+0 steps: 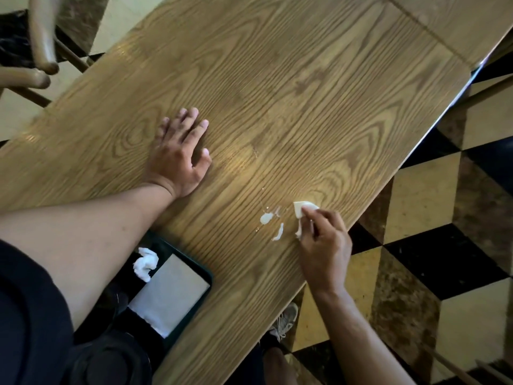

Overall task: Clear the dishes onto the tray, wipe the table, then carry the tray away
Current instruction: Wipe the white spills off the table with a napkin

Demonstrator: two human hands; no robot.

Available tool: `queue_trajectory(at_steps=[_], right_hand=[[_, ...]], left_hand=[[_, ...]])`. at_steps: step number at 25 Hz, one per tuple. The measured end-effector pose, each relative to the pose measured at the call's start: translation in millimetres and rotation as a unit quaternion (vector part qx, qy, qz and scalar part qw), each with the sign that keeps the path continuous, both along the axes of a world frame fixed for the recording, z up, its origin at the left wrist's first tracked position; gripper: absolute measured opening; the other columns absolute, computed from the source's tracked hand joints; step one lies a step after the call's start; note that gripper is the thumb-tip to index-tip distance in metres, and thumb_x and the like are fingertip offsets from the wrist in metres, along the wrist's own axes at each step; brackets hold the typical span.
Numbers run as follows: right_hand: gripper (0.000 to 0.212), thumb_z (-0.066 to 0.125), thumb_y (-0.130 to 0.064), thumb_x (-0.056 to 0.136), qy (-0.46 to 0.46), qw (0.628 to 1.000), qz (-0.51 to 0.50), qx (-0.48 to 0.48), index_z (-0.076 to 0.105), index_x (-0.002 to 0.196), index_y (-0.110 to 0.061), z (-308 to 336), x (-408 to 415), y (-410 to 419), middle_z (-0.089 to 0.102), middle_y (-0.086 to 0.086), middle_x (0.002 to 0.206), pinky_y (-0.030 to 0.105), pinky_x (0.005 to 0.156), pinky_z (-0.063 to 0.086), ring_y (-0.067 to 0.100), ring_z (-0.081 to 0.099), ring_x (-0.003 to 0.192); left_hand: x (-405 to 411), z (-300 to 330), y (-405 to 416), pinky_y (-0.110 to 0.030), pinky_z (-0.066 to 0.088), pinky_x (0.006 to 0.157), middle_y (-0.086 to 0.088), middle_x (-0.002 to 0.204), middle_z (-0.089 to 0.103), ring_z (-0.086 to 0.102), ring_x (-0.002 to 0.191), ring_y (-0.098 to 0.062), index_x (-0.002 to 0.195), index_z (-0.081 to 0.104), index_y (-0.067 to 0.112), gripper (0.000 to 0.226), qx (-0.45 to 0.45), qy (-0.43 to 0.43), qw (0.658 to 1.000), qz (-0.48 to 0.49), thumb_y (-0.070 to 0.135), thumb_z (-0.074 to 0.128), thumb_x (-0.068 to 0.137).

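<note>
Wood-grain laminate covers the table (277, 79), which runs diagonally over a black, cream and brown checkered floor (433, 245), with white smears of spilled liquid (267, 218) at about five o'clock from the table's middle. Just at three o'clock of the spill, the right hand (323, 241) pinches a small crumpled white napkin (301, 211) against the tabletop, while the left hand (177, 154) lies flat with fingers spread, grasping nothing. Down at seven o'clock, a dark green tray (206, 276) lined with white paper holds a balled white napkin (145, 263).
</note>
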State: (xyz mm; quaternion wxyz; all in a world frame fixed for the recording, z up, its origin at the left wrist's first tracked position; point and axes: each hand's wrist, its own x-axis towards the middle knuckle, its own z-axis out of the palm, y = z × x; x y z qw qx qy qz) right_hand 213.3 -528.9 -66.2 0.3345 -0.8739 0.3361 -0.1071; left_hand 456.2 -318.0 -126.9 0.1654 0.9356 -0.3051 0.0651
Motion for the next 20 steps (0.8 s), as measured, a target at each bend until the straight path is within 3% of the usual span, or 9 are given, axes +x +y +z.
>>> queue_trajectory(at_steps=[4, 6, 9, 11, 14, 16, 17, 18, 20], right_hand=[[0.019, 0.071, -0.017, 0.094, -0.032, 0.972, -0.210, 0.105, 0.078, 0.112, -0.017, 3.9, 25.2, 24.5, 0.066, -0.007, 0.096, 0.022, 0.080, 0.055, 0.006, 0.063, 0.082], [0.018, 0.069, -0.018, 0.095, -0.019, 0.972, -0.208, 0.104, 0.078, 0.111, -0.018, 4.2, 49.9, 29.7, 0.065, -0.008, 0.095, 0.019, 0.081, 0.053, 0.007, 0.062, 0.084], [0.017, 0.070, -0.013, 0.090, 0.004, 0.999, 0.000, 0.051, 0.081, 0.100, -0.021, 1.9, 90.5, 29.4, 0.068, -0.008, 0.092, 0.031, 0.078, 0.054, 0.014, 0.066, 0.085], [0.018, 0.070, -0.006, 0.085, 0.008, 0.973, 0.227, 0.033, 0.081, 0.089, -0.020, 0.1, 101.7, 16.0, 0.070, -0.007, 0.091, 0.032, 0.071, 0.057, 0.014, 0.068, 0.080], [0.021, 0.069, 0.000, 0.083, 0.060, 0.831, 0.552, 0.029, 0.076, 0.081, -0.020, 6.4, 90.5, -20.6, 0.067, -0.012, 0.093, 0.029, 0.065, 0.057, 0.006, 0.064, 0.083], [0.020, 0.070, -0.004, 0.089, 0.078, 0.759, 0.647, -0.007, 0.078, 0.089, -0.023, 6.1, 77.3, -50.8, 0.068, -0.011, 0.099, 0.027, 0.075, 0.055, 0.007, 0.061, 0.091], [0.020, 0.071, -0.004, 0.090, 0.068, 0.764, 0.642, -0.019, 0.078, 0.092, -0.023, 4.3, 68.4, -63.9, 0.069, -0.010, 0.100, 0.028, 0.079, 0.054, 0.009, 0.061, 0.092], [0.020, 0.072, -0.003, 0.090, 0.049, 0.795, 0.603, -0.026, 0.079, 0.093, -0.022, 2.4, 56.8, -71.8, 0.069, -0.009, 0.101, 0.029, 0.082, 0.053, 0.012, 0.061, 0.092], [0.019, 0.075, -0.001, 0.087, 0.011, 0.900, 0.433, -0.044, 0.081, 0.096, -0.017, -2.5, 27.7, -68.3, 0.070, -0.003, 0.101, 0.031, 0.083, 0.055, 0.016, 0.064, 0.093]], left_hand=[[0.0, 0.5, 1.7, -0.059, 0.024, 0.122, -0.018, 0.158, 0.043, 0.037, 0.149, -0.036, 0.146, 0.054, 0.008, 0.059, 0.002, -0.004, 1.000, -0.001, 0.034, 0.049, 0.093], [0.1, 1.1, 1.2, -0.059, 0.025, 0.121, -0.017, 0.158, 0.043, 0.037, 0.149, -0.036, 0.146, 0.054, 0.008, 0.060, 0.005, -0.003, 1.000, -0.002, 0.034, 0.049, 0.092], [1.4, 0.4, 0.4, -0.060, 0.025, 0.121, -0.018, 0.158, 0.044, 0.038, 0.148, -0.036, 0.145, 0.054, 0.008, 0.061, 0.010, 0.003, 1.000, -0.002, 0.035, 0.049, 0.091], [1.3, 0.8, 1.3, -0.060, 0.026, 0.121, -0.018, 0.157, 0.045, 0.038, 0.148, -0.036, 0.145, 0.055, 0.007, 0.062, 0.008, 0.003, 1.000, -0.001, 0.036, 0.049, 0.090], [0.2, 1.4, 1.5, -0.059, 0.026, 0.121, -0.017, 0.158, 0.044, 0.038, 0.148, -0.036, 0.145, 0.055, 0.008, 0.060, 0.012, -0.002, 1.000, -0.002, 0.036, 0.050, 0.091], [0.1, 2.1, 0.1, -0.058, 0.025, 0.121, -0.016, 0.158, 0.044, 0.037, 0.149, -0.034, 0.145, 0.054, 0.009, 0.059, 0.014, 0.000, 1.000, -0.001, 0.036, 0.049, 0.093], [-0.1, 2.4, 0.1, -0.057, 0.025, 0.122, -0.016, 0.159, 0.043, 0.037, 0.149, -0.034, 0.146, 0.054, 0.009, 0.059, 0.013, 0.004, 1.000, 0.001, 0.036, 0.049, 0.093], [-0.6, 2.6, 0.2, -0.057, 0.024, 0.122, -0.015, 0.159, 0.043, 0.036, 0.150, -0.034, 0.146, 0.054, 0.009, 0.059, 0.012, 0.008, 1.000, 0.003, 0.036, 0.049, 0.093], [-1.2, 3.4, 0.1, -0.055, 0.023, 0.123, -0.015, 0.160, 0.042, 0.035, 0.151, -0.033, 0.147, 0.053, 0.010, 0.059, 0.014, 0.014, 1.000, 0.004, 0.036, 0.049, 0.093]])
